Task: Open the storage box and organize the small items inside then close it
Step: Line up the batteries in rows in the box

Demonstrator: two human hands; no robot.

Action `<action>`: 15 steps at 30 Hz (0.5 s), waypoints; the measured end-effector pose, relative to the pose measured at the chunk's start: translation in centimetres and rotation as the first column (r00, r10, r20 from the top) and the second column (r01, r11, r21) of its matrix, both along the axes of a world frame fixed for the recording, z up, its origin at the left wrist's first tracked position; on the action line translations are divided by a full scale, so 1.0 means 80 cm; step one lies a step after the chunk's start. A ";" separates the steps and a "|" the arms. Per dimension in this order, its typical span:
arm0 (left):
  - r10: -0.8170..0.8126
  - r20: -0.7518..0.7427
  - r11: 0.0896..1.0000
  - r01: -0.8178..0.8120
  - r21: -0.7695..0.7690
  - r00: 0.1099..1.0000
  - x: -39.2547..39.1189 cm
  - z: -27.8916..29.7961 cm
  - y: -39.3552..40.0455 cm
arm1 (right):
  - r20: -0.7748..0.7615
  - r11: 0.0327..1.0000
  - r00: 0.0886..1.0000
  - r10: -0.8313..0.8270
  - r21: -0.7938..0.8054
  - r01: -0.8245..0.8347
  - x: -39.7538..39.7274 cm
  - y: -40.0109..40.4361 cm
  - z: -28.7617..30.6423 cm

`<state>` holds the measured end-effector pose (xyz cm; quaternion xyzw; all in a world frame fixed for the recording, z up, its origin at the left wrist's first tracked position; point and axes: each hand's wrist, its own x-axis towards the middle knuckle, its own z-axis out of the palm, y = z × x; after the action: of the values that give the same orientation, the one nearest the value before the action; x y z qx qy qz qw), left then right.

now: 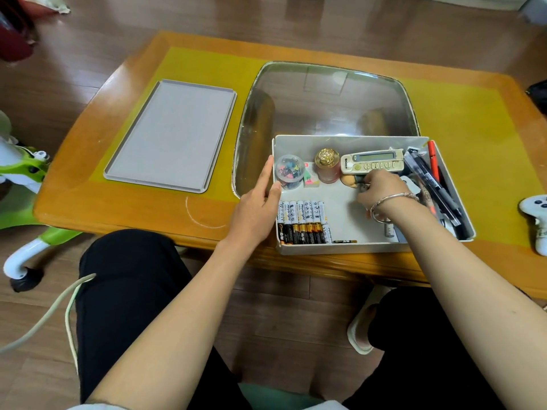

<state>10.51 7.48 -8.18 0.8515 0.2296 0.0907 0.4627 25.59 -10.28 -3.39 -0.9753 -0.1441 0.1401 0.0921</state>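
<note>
The open storage box sits at the counter's near edge, its lid lying well to the left. The left hand rests flat-fingered against the box's left wall. The right hand pinches a small item under the remote; batteries line the front.

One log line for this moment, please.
lid off, on table | left hand steadies box | right hand grips small item inside

Orange wooden table with glass inset on brown plank floor

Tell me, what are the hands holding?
Left hand rests open on the storage box left wall. Right hand pinches a small item; what and where can't be told.
</note>
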 end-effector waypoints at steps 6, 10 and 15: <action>0.002 0.001 1.000 -0.002 -0.008 1.000 -0.001 -0.001 -0.001 | 0.026 0.999 0.999 0.032 -0.038 -0.031 -0.001 -0.001 -0.001; -0.001 0.002 1.000 0.001 -0.012 1.000 -0.001 0.000 0.000 | 0.035 0.995 0.997 0.063 -0.074 -0.060 0.000 -0.003 -0.004; 0.001 -0.005 1.000 -0.001 -0.006 1.000 0.000 0.000 0.000 | 0.018 0.993 0.998 0.067 -0.103 -0.065 0.002 -0.004 -0.002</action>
<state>10.50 7.45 -8.18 0.8503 0.2313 0.0881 0.4645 25.75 -10.56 -3.55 -0.9748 -0.1700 0.1400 0.0359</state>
